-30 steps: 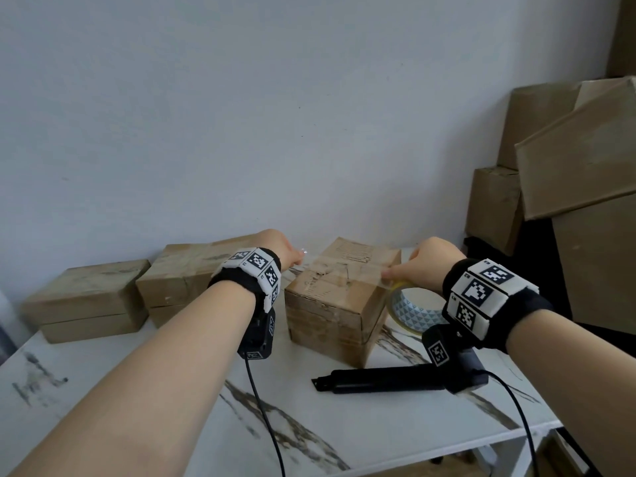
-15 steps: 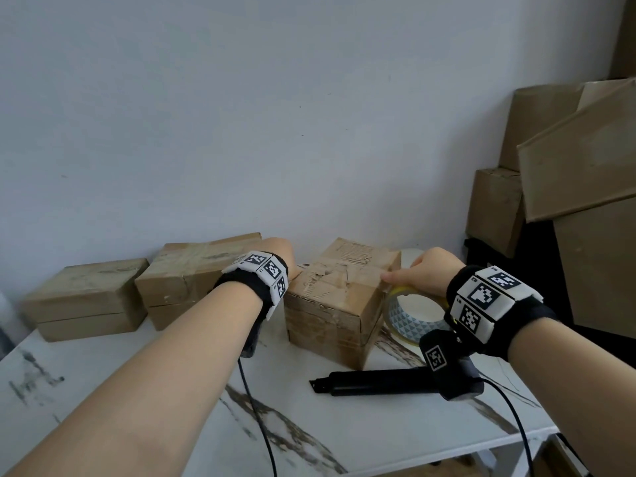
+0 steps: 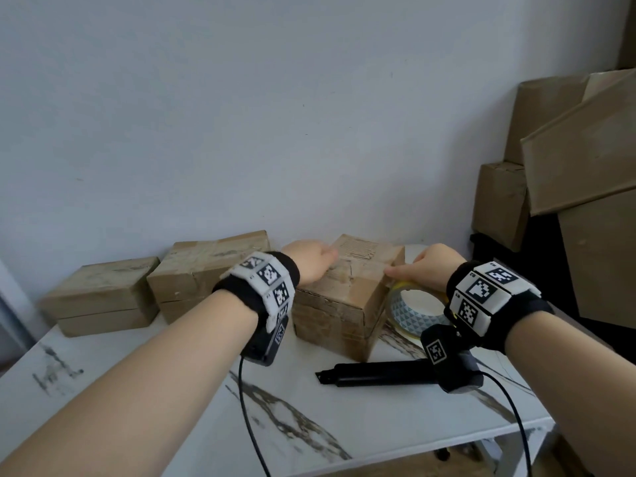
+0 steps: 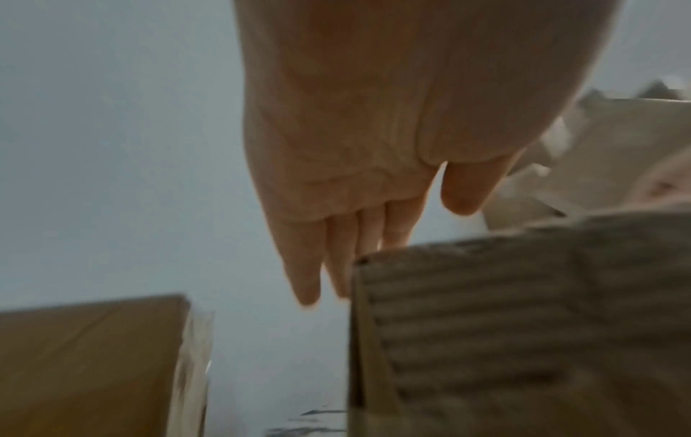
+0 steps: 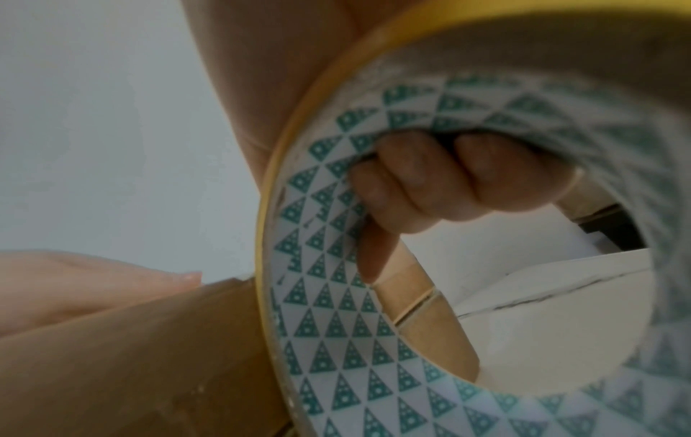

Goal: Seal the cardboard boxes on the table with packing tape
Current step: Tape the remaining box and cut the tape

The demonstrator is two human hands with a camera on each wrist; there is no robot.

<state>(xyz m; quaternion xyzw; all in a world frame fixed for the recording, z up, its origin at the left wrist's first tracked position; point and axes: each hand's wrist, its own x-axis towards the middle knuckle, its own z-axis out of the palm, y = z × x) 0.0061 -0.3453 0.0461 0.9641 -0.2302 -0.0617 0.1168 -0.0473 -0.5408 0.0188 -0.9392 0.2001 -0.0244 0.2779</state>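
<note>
A small cardboard box [image 3: 340, 301] stands mid-table, with a strip of clear tape across its top. My left hand [image 3: 315, 263] lies on the top's left part with straight fingers [image 4: 303, 266] reaching over the box's edge [image 4: 523, 325]. My right hand [image 3: 425, 270] is at the box's right top edge and grips the tape roll [image 3: 413, 313], which hangs beside the box's right side. In the right wrist view its fingers [image 5: 448, 189] curl through the roll's patterned core [image 5: 336, 354], next to the box [image 5: 131, 354].
Two more cardboard boxes [image 3: 103, 294] [image 3: 206, 266] sit along the wall at the left. A black bar-shaped tool [image 3: 375, 373] lies on the marble table [image 3: 172, 390] in front of the small box. Large cardboard boxes [image 3: 568, 166] are stacked off the table's right side.
The tape stretched in the air between both hands has come down onto the box top. My left hand slid right onto the top; my right hand dropped with the roll beside the right edge.
</note>
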